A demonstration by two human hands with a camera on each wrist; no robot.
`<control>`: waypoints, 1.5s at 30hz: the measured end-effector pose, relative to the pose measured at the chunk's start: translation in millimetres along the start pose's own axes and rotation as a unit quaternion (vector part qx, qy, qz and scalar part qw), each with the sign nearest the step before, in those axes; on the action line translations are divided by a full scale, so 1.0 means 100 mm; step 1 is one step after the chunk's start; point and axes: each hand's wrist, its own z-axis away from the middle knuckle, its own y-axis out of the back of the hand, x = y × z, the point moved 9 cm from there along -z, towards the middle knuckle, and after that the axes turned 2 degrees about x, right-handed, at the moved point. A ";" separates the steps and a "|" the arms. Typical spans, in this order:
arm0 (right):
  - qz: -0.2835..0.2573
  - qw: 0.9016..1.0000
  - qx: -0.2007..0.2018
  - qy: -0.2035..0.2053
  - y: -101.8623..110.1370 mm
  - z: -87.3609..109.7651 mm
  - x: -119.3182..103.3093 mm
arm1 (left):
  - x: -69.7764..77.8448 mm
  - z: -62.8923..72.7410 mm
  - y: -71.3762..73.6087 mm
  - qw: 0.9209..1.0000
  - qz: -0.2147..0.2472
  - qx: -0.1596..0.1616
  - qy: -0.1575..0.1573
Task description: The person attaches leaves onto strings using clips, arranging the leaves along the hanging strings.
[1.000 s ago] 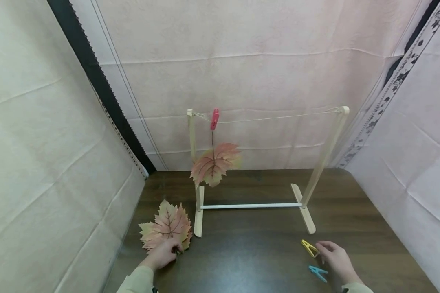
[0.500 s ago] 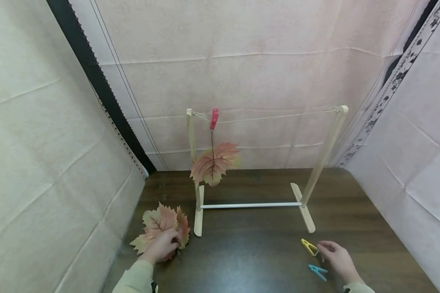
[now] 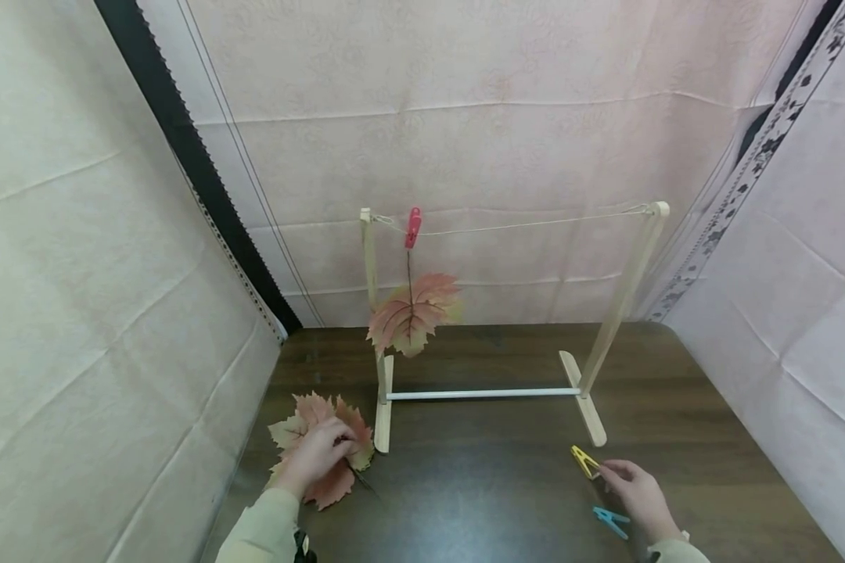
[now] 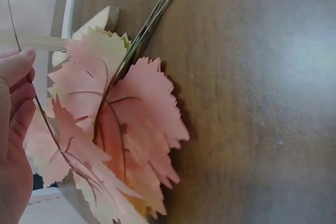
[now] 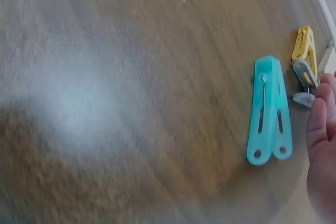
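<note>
Across the lower half of the head view spreads a wood-grain tabletop (image 3: 479, 500), its near edge cut off. On it stands a pale wooden rack (image 3: 623, 297) strung with a cord (image 3: 535, 227). At front left, maple leaves (image 4: 147, 103) overlap, their number hard to tell behind the left hand (image 3: 320, 452). That hand pinches one leaf's stem between thumb and fingers, and this held leaf (image 4: 84, 156) tilts above the others. From the cord hangs another maple leaf (image 3: 410, 317). The right hand (image 3: 637, 494) meets a yellow clothespin (image 3: 583, 460) and a partly hidden grey clip (image 5: 303, 73); whether its fingers clamp either I cannot tell. Just beside lies a turquoise clothespin (image 5: 266, 119). A red clothespin (image 3: 413, 227) grips the hanging stem.
</note>
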 end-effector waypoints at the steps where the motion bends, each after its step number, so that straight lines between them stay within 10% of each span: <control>1: -0.002 1.000 0.002 -0.005 0.01 0.01 0.02 | -0.01 -0.01 0.01 1.000 0.006 0.000 0.007; 12: -0.088 0.995 -0.007 -0.051 -0.02 0.21 0.13 | -0.12 -0.04 0.09 0.997 0.026 0.033 0.069; 19: -0.055 0.996 0.062 -0.028 0.26 0.26 0.12 | -0.16 -0.03 0.11 0.994 0.034 0.050 0.087; 29: -0.033 0.976 0.163 -0.139 0.59 0.44 0.54 | -0.18 -0.01 0.14 0.991 0.042 0.062 0.108; 39: -0.194 0.962 0.164 -0.104 0.37 0.34 0.29 | -0.18 0.01 0.15 0.990 0.056 0.058 0.120; 45: -0.159 0.970 0.167 -0.083 0.39 0.31 0.21 | -0.20 0.02 0.22 0.989 0.052 0.062 0.125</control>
